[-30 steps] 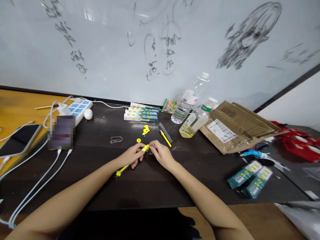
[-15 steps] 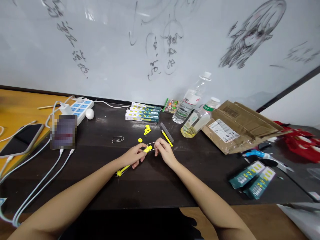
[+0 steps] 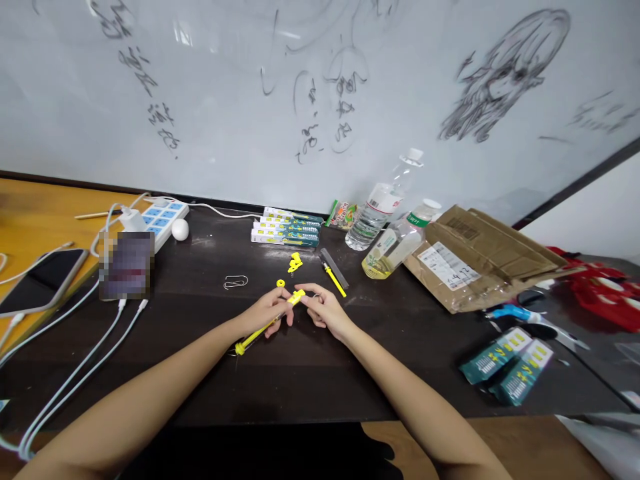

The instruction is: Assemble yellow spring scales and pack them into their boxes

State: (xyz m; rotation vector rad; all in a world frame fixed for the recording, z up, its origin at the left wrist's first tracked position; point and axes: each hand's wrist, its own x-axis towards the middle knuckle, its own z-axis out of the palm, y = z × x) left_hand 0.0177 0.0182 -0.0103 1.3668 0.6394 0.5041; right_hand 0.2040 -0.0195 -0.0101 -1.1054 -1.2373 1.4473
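Note:
My left hand [image 3: 269, 312] is closed around a thin yellow stick-shaped tool [image 3: 256, 335] with fine wires at its lower end. The tool's wider yellow head [image 3: 297, 297] sticks out past my left thumb. Pinching at that head from the other side is my right hand [image 3: 325, 312], its index finger along the top; a bit of thin metal wire shows by these fingers. Beyond my hands lie a small yellow ring [image 3: 281, 283] and some loose yellow plastic parts [image 3: 296, 262]. A second yellow stick [image 3: 335, 279] rests beside a dark clear strip [image 3: 334, 268].
A bent metal wire [image 3: 235, 283] lies left of my hands. Several slim boxes [image 3: 285, 233] stand at the back, near two bottles [image 3: 373, 217] and a cardboard parcel [image 3: 457, 260]. Two green boxes [image 3: 521, 372] are at right. A power strip [image 3: 165, 223] and phone [image 3: 127, 265] sit left.
My right hand has moved in to the tool's yellow head, where before it held a thin wire out from it. The wire now shows much less.

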